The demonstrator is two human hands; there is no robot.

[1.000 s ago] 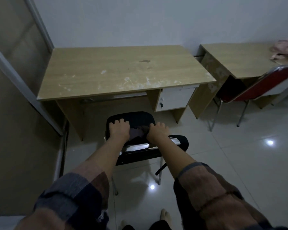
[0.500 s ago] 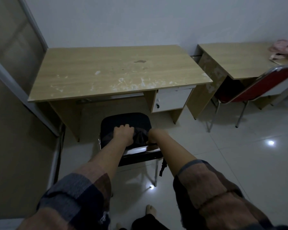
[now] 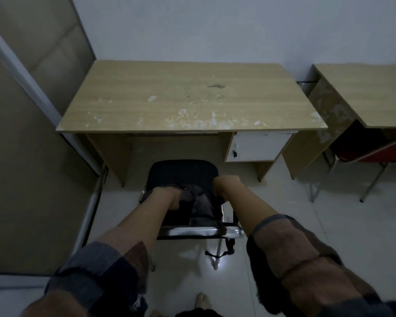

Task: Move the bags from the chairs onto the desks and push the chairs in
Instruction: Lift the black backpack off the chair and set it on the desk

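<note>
Both hands are gripping a dark bag (image 3: 199, 202) on the black chair (image 3: 183, 172) seat below us: our left hand (image 3: 167, 197) and right hand (image 3: 224, 186) are clutching its fabric, fingers mostly hiding in the folds. Dim light is blurring the bag's shape. Beyond the hands, the table (image 3: 188, 99) top is lying bare, its near edge just ahead of the chair.
</note>
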